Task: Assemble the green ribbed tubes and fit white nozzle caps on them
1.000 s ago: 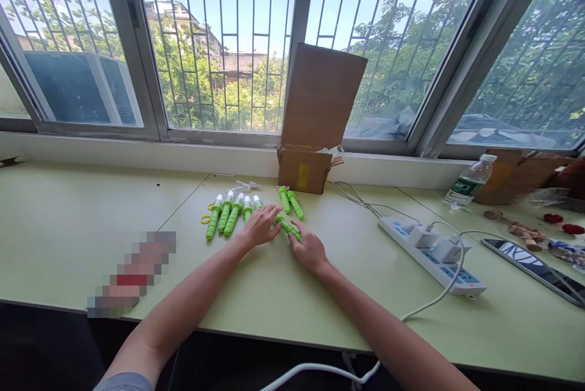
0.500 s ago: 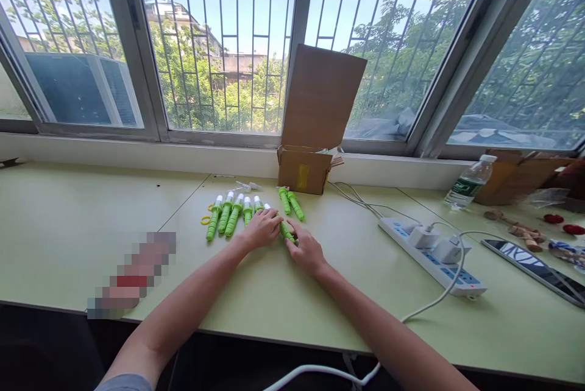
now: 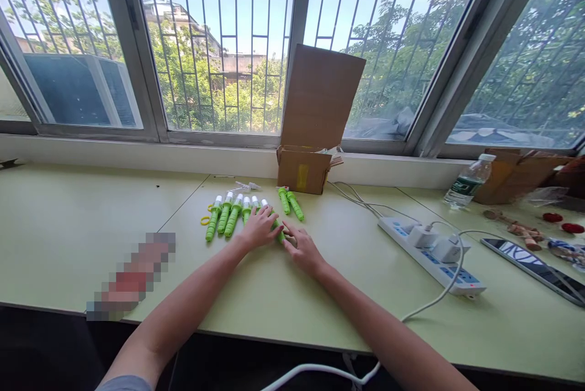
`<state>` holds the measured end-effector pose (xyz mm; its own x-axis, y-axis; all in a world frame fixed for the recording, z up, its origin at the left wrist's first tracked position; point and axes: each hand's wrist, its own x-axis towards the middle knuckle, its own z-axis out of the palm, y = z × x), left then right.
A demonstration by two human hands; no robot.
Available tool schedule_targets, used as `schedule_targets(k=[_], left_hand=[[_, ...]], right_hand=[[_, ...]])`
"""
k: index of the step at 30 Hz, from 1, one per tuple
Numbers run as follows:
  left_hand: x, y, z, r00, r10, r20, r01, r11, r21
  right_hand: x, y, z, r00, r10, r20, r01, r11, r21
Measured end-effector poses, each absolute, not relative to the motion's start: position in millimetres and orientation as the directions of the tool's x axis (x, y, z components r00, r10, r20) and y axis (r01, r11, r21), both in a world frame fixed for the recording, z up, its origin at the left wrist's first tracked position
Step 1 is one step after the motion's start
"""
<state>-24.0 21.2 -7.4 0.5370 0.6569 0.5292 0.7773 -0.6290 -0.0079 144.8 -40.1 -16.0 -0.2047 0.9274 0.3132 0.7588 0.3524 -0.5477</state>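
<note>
Several ribbed green tubes with white caps (image 3: 233, 214) lie side by side in a slanting row on the table. Over the right part of that row rests my left hand (image 3: 259, 228), fingers spread, partly hiding the tubes below. The rightmost tube of the row (image 3: 280, 235) lies between my two hands. My right hand (image 3: 301, 248) is open, its stretched fingertips at this tube's lower right side. Two more green tubes (image 3: 289, 203) lie apart, just beyond my right hand.
Behind the tubes stands an open cardboard box (image 3: 301, 170). Small clear plastic pieces (image 3: 248, 186) and yellow rings (image 3: 205, 220) lie near the row. To the right are a power strip (image 3: 434, 257) with cables, a water bottle (image 3: 470, 183) and a phone (image 3: 532, 269).
The rightmost tube has shifted left, closer to the row, with both hands at it. My right hand's fingers have straightened and my left hand has spread over the tubes.
</note>
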Motion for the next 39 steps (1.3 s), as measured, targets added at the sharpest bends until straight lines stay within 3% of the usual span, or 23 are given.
schedule_targets(k=[17,39], left_hand=[[-25,23,-7,0.519,0.699,0.493,0.804,-0.595,-0.004],[-20,19,3,0.57,0.588,0.573,0.731,-0.682,-0.027]], right_hand=[[145,-39,-16,-0.243,0.926,0.291,0.837,0.351,-0.419],[147,-36,-20,-0.243,0.93,0.276,0.825,0.348,-0.446]])
